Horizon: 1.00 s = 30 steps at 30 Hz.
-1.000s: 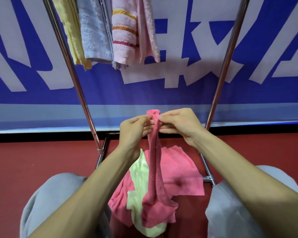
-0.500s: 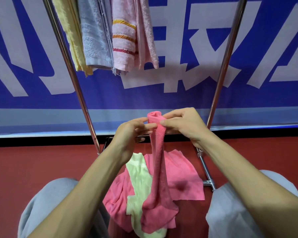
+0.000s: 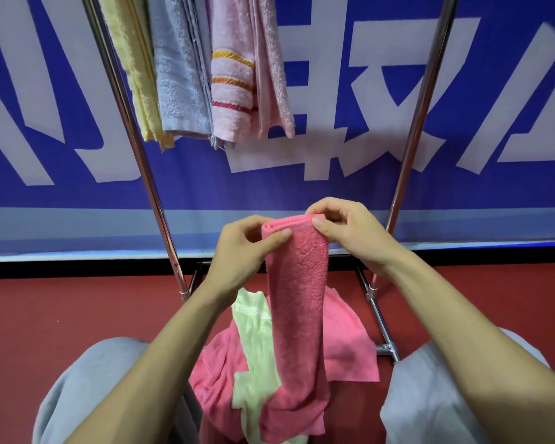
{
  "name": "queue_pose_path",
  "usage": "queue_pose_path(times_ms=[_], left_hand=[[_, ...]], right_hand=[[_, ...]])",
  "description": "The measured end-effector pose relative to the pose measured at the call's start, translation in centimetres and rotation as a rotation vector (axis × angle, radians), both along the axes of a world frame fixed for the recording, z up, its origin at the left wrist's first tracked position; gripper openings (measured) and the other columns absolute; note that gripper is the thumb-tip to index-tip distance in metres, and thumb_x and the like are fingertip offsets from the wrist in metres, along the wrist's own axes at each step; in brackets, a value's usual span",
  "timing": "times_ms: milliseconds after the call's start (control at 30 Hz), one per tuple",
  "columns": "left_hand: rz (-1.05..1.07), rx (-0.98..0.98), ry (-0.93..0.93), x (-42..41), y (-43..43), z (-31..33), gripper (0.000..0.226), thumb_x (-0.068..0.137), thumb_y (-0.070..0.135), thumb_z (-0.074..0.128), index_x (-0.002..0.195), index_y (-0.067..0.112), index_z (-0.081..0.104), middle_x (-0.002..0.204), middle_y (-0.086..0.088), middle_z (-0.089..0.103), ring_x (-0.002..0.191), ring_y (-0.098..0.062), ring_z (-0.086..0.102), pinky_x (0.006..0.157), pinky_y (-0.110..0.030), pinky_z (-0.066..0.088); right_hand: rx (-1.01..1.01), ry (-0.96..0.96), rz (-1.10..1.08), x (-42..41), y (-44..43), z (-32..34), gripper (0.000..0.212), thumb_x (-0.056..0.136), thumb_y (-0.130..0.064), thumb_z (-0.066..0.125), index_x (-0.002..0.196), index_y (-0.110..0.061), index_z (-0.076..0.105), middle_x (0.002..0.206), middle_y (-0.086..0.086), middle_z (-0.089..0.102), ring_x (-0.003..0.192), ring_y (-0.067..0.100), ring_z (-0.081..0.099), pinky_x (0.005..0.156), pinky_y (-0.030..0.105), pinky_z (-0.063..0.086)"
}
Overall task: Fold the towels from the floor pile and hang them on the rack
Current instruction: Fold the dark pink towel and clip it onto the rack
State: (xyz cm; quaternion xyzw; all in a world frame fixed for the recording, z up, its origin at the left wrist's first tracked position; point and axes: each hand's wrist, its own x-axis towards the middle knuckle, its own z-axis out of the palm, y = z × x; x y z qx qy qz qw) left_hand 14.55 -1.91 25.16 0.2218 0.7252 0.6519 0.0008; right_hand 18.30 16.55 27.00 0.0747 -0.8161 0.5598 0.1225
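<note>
Both hands pinch the top fold of a pink towel [image 3: 297, 299]: the left hand [image 3: 237, 251] nips one corner between thumb and fingers, and the right hand [image 3: 350, 235] nips the other, with the fold drawn taut between them. Held this way the towel hangs as a narrow doubled strip, which I judge lets its weight straighten the edges before hanging. Its lower end rests on the floor pile directly beneath the grip, where a pale green towel [image 3: 253, 341] and a wider pink cloth [image 3: 343, 344] lie between the person's knees, close enough for the next pick. The rack's left post [image 3: 135, 149] and right post [image 3: 414, 133] rise on either side of the grip. Above it and to the left, a yellow towel [image 3: 135, 75], a grey-blue towel [image 3: 177, 75] and a striped pale pink towel [image 3: 234, 75] hang folded, crowded toward the left post. That probably leaves room further right, though the bar itself is out of view.
</note>
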Motion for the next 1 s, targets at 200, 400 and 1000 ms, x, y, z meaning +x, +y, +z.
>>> queue_pose_path(times_ms=[200,400,1000], left_hand=[[-0.041,0.103,-0.097,-0.2,0.6,-0.2,0.005,0.085,0.017,0.066,0.083,0.014,0.07,0.077,0.006,0.07,0.075,-0.006,0.064,0.071,-0.027,0.054],[0.008,0.066,-0.093,0.2,1.2,0.5,0.007,0.09,0.013,0.062,0.084,0.009,0.063,0.072,0.002,0.065,0.062,-0.001,0.06,0.059,-0.016,0.049],[0.17,0.105,0.507,-0.6,1.0,24.0,0.013,0.092,0.019,0.059,0.084,0.011,0.064,0.082,-0.008,0.066,0.074,-0.014,0.058,0.073,-0.037,0.048]], right_hand=[[-0.035,0.029,-0.141,-0.3,0.2,-0.2,0.013,0.086,-0.001,0.063,0.091,-0.011,0.07,0.083,0.004,0.069,0.076,0.012,0.063,0.071,0.031,0.056],[-0.034,0.043,-0.201,-0.1,-0.1,0.5,0.019,0.083,0.003,0.066,0.099,-0.005,0.072,0.084,0.001,0.069,0.074,0.006,0.064,0.069,0.022,0.056],[0.013,0.58,-0.294,0.2,-2.5,23.0,0.007,0.087,-0.014,0.067,0.094,-0.016,0.069,0.084,-0.006,0.068,0.081,0.009,0.063,0.079,0.033,0.057]])
